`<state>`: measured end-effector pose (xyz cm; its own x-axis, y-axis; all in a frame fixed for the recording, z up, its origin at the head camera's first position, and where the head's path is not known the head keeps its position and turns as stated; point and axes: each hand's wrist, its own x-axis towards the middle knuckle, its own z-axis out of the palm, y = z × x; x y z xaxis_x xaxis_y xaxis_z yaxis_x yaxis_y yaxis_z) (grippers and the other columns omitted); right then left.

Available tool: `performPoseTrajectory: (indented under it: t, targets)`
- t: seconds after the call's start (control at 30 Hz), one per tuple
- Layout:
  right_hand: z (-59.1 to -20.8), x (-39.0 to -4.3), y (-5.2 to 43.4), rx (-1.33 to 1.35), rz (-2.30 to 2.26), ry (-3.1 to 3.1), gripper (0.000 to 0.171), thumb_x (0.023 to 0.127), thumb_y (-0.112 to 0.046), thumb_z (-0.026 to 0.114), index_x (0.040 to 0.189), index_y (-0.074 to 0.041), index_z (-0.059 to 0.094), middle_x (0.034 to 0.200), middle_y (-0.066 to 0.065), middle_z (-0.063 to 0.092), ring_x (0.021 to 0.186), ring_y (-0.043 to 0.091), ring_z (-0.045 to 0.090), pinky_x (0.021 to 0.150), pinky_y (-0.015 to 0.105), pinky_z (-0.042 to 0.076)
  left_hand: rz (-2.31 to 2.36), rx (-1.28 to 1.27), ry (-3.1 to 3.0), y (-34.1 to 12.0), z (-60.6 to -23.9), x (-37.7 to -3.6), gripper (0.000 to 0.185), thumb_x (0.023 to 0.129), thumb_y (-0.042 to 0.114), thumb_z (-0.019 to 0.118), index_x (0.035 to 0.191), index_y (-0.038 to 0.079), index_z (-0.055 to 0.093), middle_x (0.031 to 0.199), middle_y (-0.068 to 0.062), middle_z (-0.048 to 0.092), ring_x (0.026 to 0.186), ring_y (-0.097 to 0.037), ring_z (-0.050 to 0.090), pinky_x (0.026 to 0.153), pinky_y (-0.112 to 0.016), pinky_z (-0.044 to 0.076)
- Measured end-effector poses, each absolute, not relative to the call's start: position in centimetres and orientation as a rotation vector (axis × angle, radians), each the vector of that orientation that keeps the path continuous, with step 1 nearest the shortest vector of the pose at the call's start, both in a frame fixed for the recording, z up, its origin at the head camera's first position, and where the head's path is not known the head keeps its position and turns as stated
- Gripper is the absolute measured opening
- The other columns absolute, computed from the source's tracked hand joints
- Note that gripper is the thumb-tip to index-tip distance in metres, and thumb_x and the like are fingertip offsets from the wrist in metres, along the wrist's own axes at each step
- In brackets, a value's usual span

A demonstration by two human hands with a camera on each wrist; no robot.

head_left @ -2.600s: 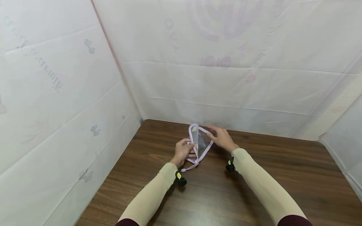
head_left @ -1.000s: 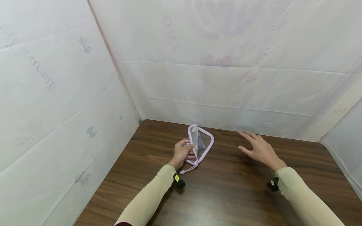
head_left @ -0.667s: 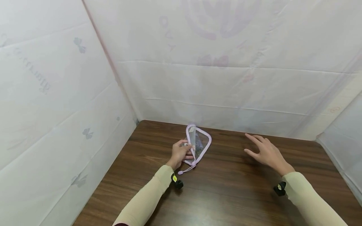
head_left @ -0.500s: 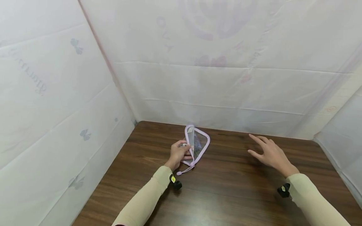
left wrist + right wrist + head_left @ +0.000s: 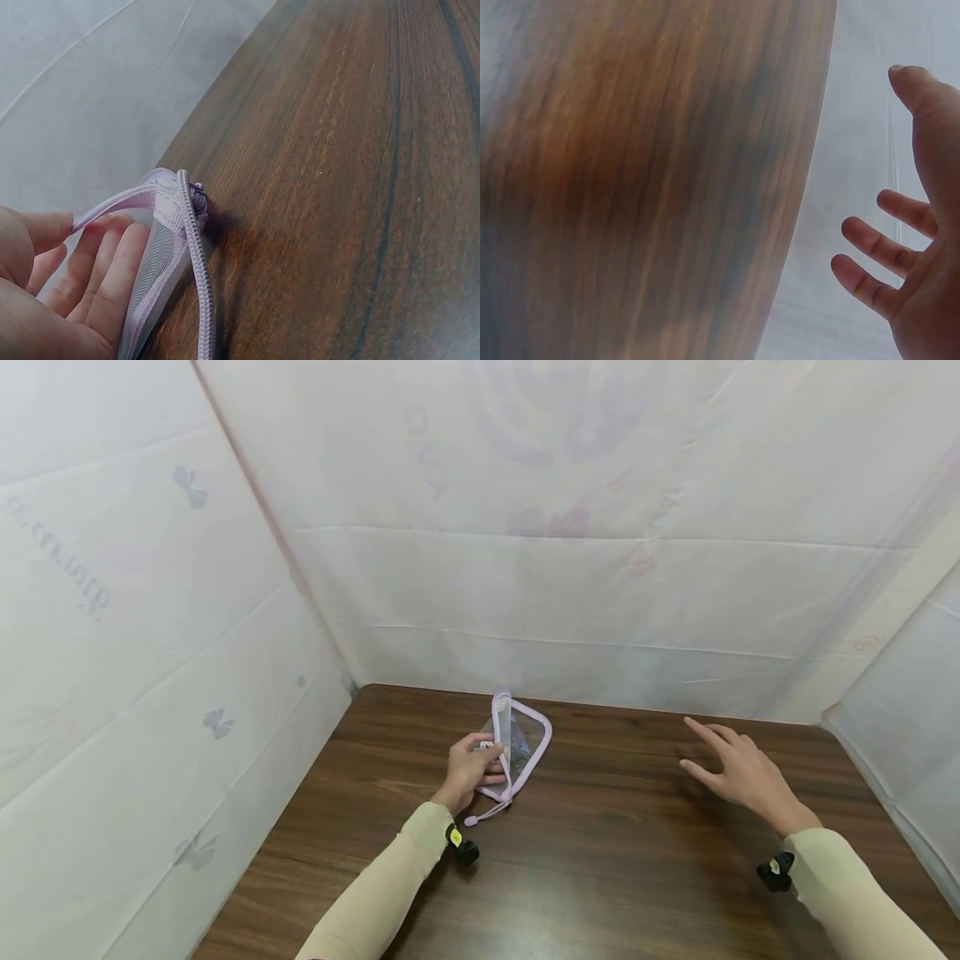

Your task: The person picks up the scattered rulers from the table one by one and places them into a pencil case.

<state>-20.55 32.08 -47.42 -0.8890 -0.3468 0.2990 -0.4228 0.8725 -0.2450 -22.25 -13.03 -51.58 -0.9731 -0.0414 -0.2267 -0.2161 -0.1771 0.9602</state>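
Observation:
In the head view a see-through mesh zipper pouch with lilac edging stands near the back of the table, its mouth spread apart. My left hand pinches its left edge between thumb and fingers. The left wrist view shows the lilac edge strip under the thumb, with the other fingers behind it against the grey mesh. A lilac pull cord trails from the pouch's near corner. Something bluish shows through the mesh. Well to the right, my right hand hovers with fingers spread, holding nothing.
The dark wood-grain table reaches back to a pale printed sheet hung behind it. Similar sheets hang at the left and right sides. A small black camera is strapped to each wrist.
My right hand has left the pouch's right edge and moved off to the right, fingers spread. My left hand keeps its pinch on the pouch. The whole view has shifted slightly.

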Motion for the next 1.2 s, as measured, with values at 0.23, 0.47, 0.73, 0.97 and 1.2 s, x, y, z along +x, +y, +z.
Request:
performPoseTrajectory:
  t: [0.23,0.47,0.73,0.97,1.2]
  targets:
    - [-47.9,-20.2,32.6,0.558,0.417,-2.799,0.083,0.093,-0.04,0.076,0.161,-0.019,0.033,0.144,0.032,0.045,0.117,0.061,0.048,0.08,0.078,0.046,2.315,-0.322,1.955,-13.4,-51.5,-22.1,0.03,0.094,0.006,0.074,0.123,0.003,0.065,0.086,-0.012,0.075,0.064,-0.02,0.072,0.064,-0.042,0.066]
    - [-48.4,-19.8,32.9,0.556,0.432,-2.775,0.087,0.092,-0.04,0.077,0.163,-0.023,0.029,0.144,0.032,0.045,0.115,0.061,0.049,0.094,0.079,0.039,2.324,-0.329,1.965,-13.5,-51.5,-22.2,0.029,0.094,0.007,0.075,0.121,0.003,0.065,0.088,-0.013,0.075,0.065,-0.02,0.073,0.064,-0.043,0.066]
    - [-48.7,-19.5,33.3,0.534,0.451,-2.797,0.088,0.093,-0.042,0.076,0.163,-0.022,0.028,0.144,0.034,0.043,0.117,0.062,0.047,0.09,0.081,0.04,2.335,-0.332,1.971,-13.5,-51.3,-22.2,0.03,0.093,0.006,0.076,0.12,0.002,0.064,0.087,-0.012,0.075,0.064,-0.019,0.072,0.063,-0.042,0.066]
    - [-49.2,-19.0,33.5,0.522,0.459,-2.827,0.088,0.093,-0.044,0.075,0.164,-0.023,0.026,0.146,0.034,0.042,0.117,0.064,0.046,0.085,0.081,0.041,2.312,-0.344,1.975,-13.4,-51.3,-22.1,0.032,0.092,0.01,0.078,0.12,0.002,0.065,0.087,-0.012,0.076,0.064,-0.02,0.072,0.063,-0.041,0.067]
    - [-49.1,-18.6,33.5,0.51,0.443,-2.838,0.088,0.093,-0.046,0.075,0.164,-0.024,0.026,0.147,0.032,0.042,0.114,0.062,0.047,0.075,0.079,0.044,2.316,-0.316,1.953,-13.2,-51.2,-22.0,0.051,0.093,0.015,0.078,0.137,0.001,0.055,0.103,-0.02,0.076,0.074,-0.027,0.076,0.07,-0.046,0.066]
